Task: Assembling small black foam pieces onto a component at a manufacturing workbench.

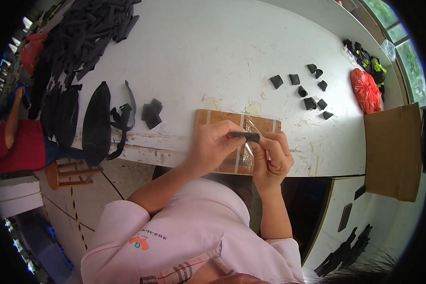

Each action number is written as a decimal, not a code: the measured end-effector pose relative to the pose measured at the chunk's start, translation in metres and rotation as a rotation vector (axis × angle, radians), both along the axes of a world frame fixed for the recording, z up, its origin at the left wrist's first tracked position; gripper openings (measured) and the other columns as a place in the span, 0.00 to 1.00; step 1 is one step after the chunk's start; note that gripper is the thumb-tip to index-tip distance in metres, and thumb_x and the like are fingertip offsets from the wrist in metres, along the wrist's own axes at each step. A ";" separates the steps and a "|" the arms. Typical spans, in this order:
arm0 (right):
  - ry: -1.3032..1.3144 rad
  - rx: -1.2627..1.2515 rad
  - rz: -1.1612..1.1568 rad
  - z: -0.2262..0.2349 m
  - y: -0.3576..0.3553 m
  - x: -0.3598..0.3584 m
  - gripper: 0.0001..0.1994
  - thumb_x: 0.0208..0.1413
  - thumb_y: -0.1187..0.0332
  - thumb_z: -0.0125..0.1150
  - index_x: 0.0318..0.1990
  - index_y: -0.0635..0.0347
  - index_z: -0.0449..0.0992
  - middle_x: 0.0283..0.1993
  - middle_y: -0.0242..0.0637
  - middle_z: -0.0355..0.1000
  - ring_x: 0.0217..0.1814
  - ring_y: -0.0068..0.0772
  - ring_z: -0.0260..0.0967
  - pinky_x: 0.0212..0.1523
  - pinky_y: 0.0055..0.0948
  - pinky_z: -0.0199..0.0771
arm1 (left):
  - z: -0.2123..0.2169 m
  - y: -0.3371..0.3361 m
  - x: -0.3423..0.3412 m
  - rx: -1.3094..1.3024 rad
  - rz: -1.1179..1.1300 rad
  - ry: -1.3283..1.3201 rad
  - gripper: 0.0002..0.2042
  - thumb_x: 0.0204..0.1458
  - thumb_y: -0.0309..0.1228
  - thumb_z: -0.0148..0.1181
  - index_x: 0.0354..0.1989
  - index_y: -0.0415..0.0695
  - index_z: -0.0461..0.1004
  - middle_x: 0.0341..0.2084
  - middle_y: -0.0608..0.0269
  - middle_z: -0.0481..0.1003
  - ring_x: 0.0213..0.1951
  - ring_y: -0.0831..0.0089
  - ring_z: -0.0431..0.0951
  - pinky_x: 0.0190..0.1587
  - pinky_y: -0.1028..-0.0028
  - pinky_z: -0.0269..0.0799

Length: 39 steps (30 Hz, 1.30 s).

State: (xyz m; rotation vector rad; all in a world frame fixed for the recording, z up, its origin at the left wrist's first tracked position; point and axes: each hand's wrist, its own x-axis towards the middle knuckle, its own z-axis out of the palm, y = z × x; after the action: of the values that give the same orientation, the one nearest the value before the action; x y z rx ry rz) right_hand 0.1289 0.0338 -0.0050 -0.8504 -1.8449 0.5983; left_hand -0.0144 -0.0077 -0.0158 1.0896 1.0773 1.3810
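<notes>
Both hands pinch a small black strip just above a taped wooden board at the centre of the frame.

The left hand [215, 142] closes thumb and fingers on one end of the black strip [245, 136], and the right hand [273, 158] grips its other end; the piece is flat, dark, narrow and held about level. Under it lies the wooden board [222, 118], brown with pale tape bands and a crinkled clear film, at the near edge of the white counter [213, 52]. To the right of centre, small black cut pieces [307, 90] lie scattered; a red bag [366, 90] sits further right. At upper left lies a heap of black strips [80, 38], and long black pouches [96, 120] hang over the counter edge.
</notes>
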 end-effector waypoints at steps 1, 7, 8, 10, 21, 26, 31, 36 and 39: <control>-0.016 -0.003 -0.006 0.002 -0.001 0.000 0.06 0.39 0.78 0.63 0.26 0.64 0.72 0.25 0.35 0.66 0.24 0.26 0.61 0.21 0.21 0.60 | 0.000 0.000 0.001 -0.034 -0.017 0.001 0.08 0.48 0.21 0.54 0.37 0.35 0.70 0.32 0.61 0.71 0.35 0.80 0.70 0.40 0.81 0.68; 0.164 -0.307 0.106 0.013 -0.003 0.000 0.05 0.41 0.79 0.62 0.27 0.66 0.72 0.27 0.34 0.67 0.23 0.18 0.60 0.23 0.16 0.60 | 0.022 0.010 -0.001 0.198 0.005 0.109 0.08 0.47 0.19 0.54 0.36 0.42 0.73 0.32 0.64 0.71 0.33 0.79 0.70 0.37 0.82 0.67; 0.161 -0.300 0.096 0.015 -0.001 0.001 0.05 0.41 0.79 0.62 0.27 0.66 0.72 0.27 0.34 0.67 0.23 0.18 0.60 0.23 0.16 0.60 | 0.022 0.014 -0.002 0.206 -0.004 0.104 0.08 0.47 0.19 0.54 0.36 0.42 0.73 0.32 0.64 0.71 0.33 0.79 0.70 0.37 0.82 0.67; 0.245 -0.454 0.129 0.019 0.001 0.005 0.05 0.41 0.80 0.61 0.27 0.67 0.72 0.27 0.34 0.67 0.23 0.17 0.61 0.23 0.16 0.60 | 0.022 0.022 -0.005 0.300 -0.037 0.034 0.07 0.47 0.19 0.53 0.32 0.43 0.75 0.29 0.66 0.72 0.31 0.81 0.71 0.34 0.81 0.66; 0.154 -0.289 0.091 0.003 0.003 -0.005 0.05 0.41 0.80 0.61 0.26 0.66 0.70 0.25 0.36 0.67 0.23 0.22 0.62 0.23 0.18 0.61 | 0.010 0.021 -0.004 0.146 0.026 0.004 0.05 0.45 0.18 0.55 0.30 0.39 0.74 0.26 0.67 0.73 0.30 0.81 0.72 0.33 0.83 0.68; 0.136 -0.167 0.002 -0.010 -0.004 -0.006 0.06 0.42 0.79 0.61 0.24 0.65 0.68 0.25 0.37 0.67 0.23 0.23 0.62 0.24 0.17 0.60 | -0.004 0.015 0.000 0.111 0.068 0.145 0.01 0.48 0.21 0.54 0.29 0.38 0.70 0.22 0.67 0.71 0.24 0.84 0.68 0.24 0.84 0.64; 0.650 -0.725 0.345 0.022 0.024 0.021 0.05 0.51 0.72 0.56 0.32 0.64 0.70 0.26 0.31 0.66 0.24 0.19 0.61 0.24 0.15 0.59 | -0.040 0.006 -0.036 0.107 0.730 0.518 0.08 0.45 0.22 0.55 0.34 0.38 0.67 0.25 0.58 0.68 0.23 0.75 0.68 0.25 0.76 0.63; 0.707 -0.684 -0.142 0.015 0.050 0.025 0.11 0.56 0.65 0.48 0.37 0.65 0.70 0.25 0.29 0.65 0.24 0.16 0.60 0.22 0.14 0.58 | -0.095 -0.013 -0.146 -0.574 0.906 1.184 0.22 0.42 0.28 0.59 0.46 0.36 0.61 0.36 0.46 0.64 0.42 0.52 0.66 0.41 0.62 0.65; 0.602 -0.869 -0.050 -0.017 0.012 0.022 0.11 0.55 0.64 0.51 0.35 0.65 0.70 0.21 0.28 0.63 0.21 0.15 0.58 0.19 0.14 0.57 | -0.125 -0.018 -0.173 -0.603 0.890 1.248 0.10 0.40 0.28 0.60 0.30 0.38 0.68 0.30 0.53 0.68 0.36 0.56 0.69 0.37 0.63 0.66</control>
State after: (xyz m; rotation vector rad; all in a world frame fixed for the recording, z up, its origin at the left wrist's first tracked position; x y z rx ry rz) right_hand 0.1513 0.0455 -0.0221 -1.0941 -0.9769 1.4894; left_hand -0.1872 -0.0256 -0.1403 0.9829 2.9142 0.6993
